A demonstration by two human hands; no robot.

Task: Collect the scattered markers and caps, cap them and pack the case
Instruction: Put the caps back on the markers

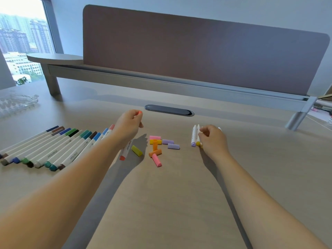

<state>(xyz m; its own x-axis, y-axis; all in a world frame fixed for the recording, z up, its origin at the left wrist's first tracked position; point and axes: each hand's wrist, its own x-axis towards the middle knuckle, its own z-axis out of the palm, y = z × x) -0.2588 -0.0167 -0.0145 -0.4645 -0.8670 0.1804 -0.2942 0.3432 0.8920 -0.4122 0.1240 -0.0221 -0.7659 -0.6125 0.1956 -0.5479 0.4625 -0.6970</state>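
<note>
My left hand [128, 124] is closed around a coral-red marker [124, 153], whose capped lower end pokes out below my wrist and whose orange-red top shows at my fingertips. My right hand [212, 136] rests on a small group of white markers [195, 135] with purple and yellow lower ends, fingers curled on them. Several loose caps [156, 148] in pink, yellow, orange and purple lie between my hands. A row of several capped markers [46, 150] lies at the left. The clear plastic case [16, 103] sits at the far left.
A dark oval cable grommet [168, 110] is set in the desk behind the caps. A brown partition screen [197, 51] on a grey rail stands across the back. A window fills the far left.
</note>
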